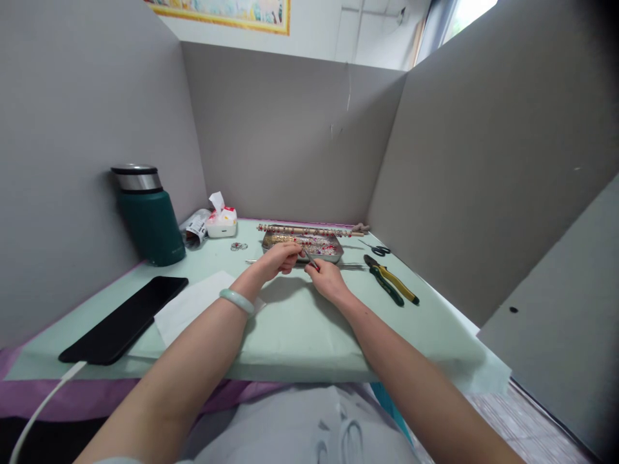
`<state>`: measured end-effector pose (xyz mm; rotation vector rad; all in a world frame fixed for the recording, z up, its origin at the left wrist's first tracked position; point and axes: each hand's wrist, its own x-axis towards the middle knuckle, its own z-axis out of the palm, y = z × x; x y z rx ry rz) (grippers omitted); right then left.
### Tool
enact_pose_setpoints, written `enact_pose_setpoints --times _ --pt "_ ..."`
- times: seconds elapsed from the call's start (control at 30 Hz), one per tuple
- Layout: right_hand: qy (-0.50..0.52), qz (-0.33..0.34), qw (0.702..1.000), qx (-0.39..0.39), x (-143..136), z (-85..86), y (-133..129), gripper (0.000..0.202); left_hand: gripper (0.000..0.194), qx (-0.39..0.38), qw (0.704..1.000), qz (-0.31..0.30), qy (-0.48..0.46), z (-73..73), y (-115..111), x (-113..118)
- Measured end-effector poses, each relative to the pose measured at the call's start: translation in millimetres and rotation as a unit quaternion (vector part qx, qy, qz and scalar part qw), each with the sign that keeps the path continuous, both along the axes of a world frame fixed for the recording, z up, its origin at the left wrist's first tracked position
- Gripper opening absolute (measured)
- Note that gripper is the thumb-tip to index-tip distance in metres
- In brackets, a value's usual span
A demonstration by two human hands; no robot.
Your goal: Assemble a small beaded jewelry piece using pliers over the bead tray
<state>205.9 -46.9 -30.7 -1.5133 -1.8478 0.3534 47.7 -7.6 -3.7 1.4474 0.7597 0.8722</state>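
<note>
My right hand (326, 277) is closed around a thin, pointed metal tool that looks like tweezers (311, 259). The tool's tip reaches up to the fingers of my left hand (281, 259). Those fingers are pinched together at a spot too small to make out. Just behind both hands lies a shallow metal tray (339, 255) of small gold, red and pink beads. A wooden stick (309, 230) strung with small beaded rings rests across its far side. Thin metal rods (354, 265) lie in front of the tray, partly hidden by my hands.
Right: yellow-and-green pliers (393, 281) and black scissors (379, 250). Left: a few small rings (238, 246), white paper (191, 309), a black phone (123, 320) on a white cable, a green bottle (152, 222) and a tissue box (222, 222). Grey partitions (294, 142) enclose the table.
</note>
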Motion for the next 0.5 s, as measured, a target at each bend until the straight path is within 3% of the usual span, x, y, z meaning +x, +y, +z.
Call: enact_pose_setpoints --times 0.23,0.5 --pt "0.056 0.043 0.998 -0.005 -0.5 -0.7 -0.6 0.023 0.014 -0.057 0.997 -0.046 -0.018 4.8 -5.3 -1.3" --pt "-0.007 0.018 0.999 0.036 0.9 -3.4 -0.9 0.025 0.014 -0.082 0.994 -0.071 -0.022 4.4 -6.3 -3.0"
